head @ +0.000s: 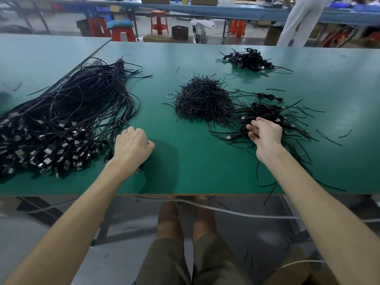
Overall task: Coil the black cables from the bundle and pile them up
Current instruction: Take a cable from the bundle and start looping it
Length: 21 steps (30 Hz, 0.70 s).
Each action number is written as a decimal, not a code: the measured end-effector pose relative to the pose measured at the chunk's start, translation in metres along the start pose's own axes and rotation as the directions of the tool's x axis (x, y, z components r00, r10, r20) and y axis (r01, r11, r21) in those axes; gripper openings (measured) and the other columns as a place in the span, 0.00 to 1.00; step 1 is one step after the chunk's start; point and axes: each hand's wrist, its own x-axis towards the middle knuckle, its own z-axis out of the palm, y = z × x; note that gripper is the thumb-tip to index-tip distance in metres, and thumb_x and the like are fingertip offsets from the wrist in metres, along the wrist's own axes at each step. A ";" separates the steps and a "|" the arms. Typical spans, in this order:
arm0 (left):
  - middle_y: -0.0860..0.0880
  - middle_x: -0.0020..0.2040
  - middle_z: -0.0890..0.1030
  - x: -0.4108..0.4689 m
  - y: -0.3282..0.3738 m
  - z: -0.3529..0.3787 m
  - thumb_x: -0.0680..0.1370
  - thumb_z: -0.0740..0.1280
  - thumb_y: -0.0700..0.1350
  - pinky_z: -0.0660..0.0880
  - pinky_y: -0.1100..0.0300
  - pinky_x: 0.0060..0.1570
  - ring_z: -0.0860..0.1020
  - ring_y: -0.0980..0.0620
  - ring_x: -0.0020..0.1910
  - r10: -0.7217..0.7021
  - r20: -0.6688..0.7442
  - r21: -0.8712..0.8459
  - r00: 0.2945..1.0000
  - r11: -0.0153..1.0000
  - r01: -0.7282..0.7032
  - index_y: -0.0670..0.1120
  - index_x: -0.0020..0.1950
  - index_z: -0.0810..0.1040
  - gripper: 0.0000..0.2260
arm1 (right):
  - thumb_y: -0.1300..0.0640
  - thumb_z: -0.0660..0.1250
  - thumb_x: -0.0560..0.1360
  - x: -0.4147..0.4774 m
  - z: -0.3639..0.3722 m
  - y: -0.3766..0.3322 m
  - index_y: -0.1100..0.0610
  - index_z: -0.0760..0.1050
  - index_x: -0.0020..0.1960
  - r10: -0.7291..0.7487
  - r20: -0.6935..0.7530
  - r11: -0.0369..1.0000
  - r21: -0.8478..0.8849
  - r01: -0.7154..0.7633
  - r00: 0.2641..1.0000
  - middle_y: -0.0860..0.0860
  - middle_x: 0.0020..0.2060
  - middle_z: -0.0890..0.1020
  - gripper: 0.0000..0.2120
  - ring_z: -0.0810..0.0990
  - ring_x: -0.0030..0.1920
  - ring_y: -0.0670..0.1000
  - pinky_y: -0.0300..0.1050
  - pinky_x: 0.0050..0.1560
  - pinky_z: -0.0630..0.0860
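Observation:
A big bundle of long black USB cables (61,120) sprawls over the left of the green table (185,165), plugs toward me. My left hand (132,146) is curled into a fist at the bundle's right edge. It grips a single black cable (121,120) that leads up from the bundle, and a plug pokes out under the wrist. My right hand (265,134) rests with loose, spread fingers on a low pile of coiled cables (267,111) at the right. It grips nothing.
A mound of short black ties (203,99) sits mid-table with a small ring (170,95) beside it. Another cable pile (246,59) lies farther back. Stray ties litter the right side. Beyond the table are red stools (158,22) and a standing person (298,21).

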 end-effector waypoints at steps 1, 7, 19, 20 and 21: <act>0.36 0.43 0.75 0.000 0.002 -0.001 0.80 0.63 0.45 0.68 0.51 0.45 0.70 0.42 0.41 0.013 0.015 -0.042 1.000 0.999 -0.013 0.41 0.34 0.66 0.17 | 0.68 0.67 0.79 -0.003 0.002 0.004 0.62 0.77 0.63 -0.016 0.032 0.999 -0.042 0.017 0.999 0.56 0.50 0.83 0.13 0.84 0.40 0.47 0.37 0.37 0.78; 0.45 0.33 0.75 0.004 0.012 0.000 0.82 0.64 0.50 0.68 0.55 0.31 0.75 0.44 0.31 -0.035 0.154 -0.293 0.988 0.953 0.079 0.41 0.40 0.67 0.17 | 0.66 0.69 0.79 -0.026 0.020 0.023 0.60 0.79 0.59 -0.069 0.265 0.971 -0.202 0.125 0.962 0.54 0.49 0.83 0.10 0.83 0.39 0.46 0.37 0.37 0.78; 0.45 0.43 0.79 -0.035 0.042 -0.013 0.79 0.63 0.49 0.78 0.48 0.38 0.78 0.42 0.37 0.164 0.210 -0.469 0.964 0.882 -0.048 0.47 0.47 0.69 0.07 | 0.70 0.67 0.77 -0.081 0.048 0.054 0.50 0.77 0.69 -0.103 0.794 0.708 -0.365 0.605 0.599 0.58 0.52 0.80 0.25 0.83 0.40 0.57 0.50 0.43 0.80; 0.46 0.42 0.79 -0.039 0.044 -0.017 0.79 0.64 0.49 0.76 0.51 0.36 0.76 0.44 0.36 0.186 0.214 -0.482 0.959 0.874 -0.062 0.47 0.47 0.70 0.06 | 0.70 0.68 0.77 -0.084 0.050 0.057 0.50 0.76 0.70 -0.097 0.819 0.683 -0.359 0.636 0.565 0.57 0.52 0.80 0.26 0.80 0.39 0.59 0.47 0.43 0.78; 0.47 0.41 0.79 -0.043 0.046 -0.021 0.78 0.64 0.49 0.74 0.53 0.35 0.74 0.46 0.35 0.222 0.217 -0.492 0.950 0.866 -0.090 0.47 0.46 0.71 0.06 | 0.70 0.69 0.77 -0.086 0.052 0.060 0.50 0.75 0.71 -0.090 0.840 0.662 -0.351 0.662 0.535 0.55 0.52 0.81 0.27 0.76 0.37 0.57 0.44 0.43 0.75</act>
